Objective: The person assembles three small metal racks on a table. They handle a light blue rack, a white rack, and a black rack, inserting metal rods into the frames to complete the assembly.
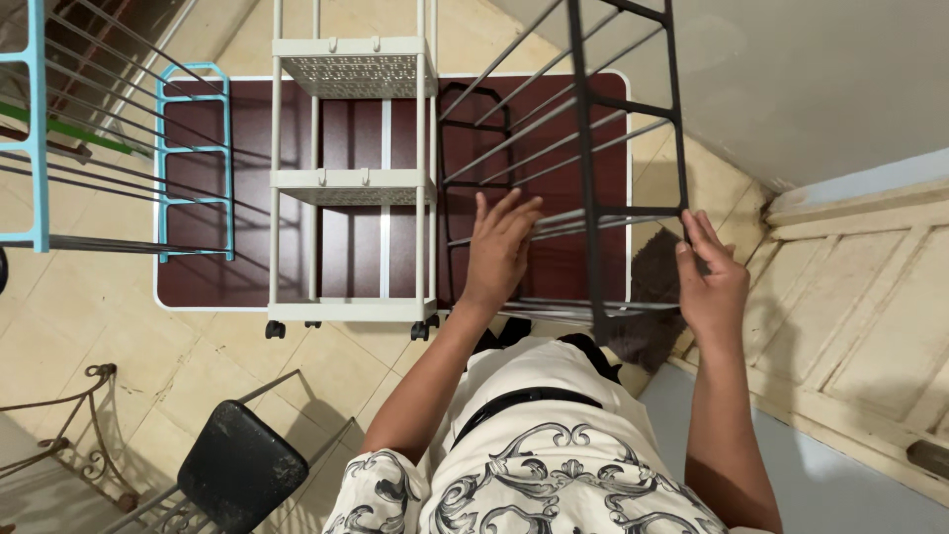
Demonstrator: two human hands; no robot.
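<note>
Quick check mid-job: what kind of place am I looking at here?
Likely a home room or entryway: beige tiled floor, a panelled door, and a low table bearing a white trolley and black rack that both hands touch.

Home room: tiled floor, wooden door, storage racks.
</note>
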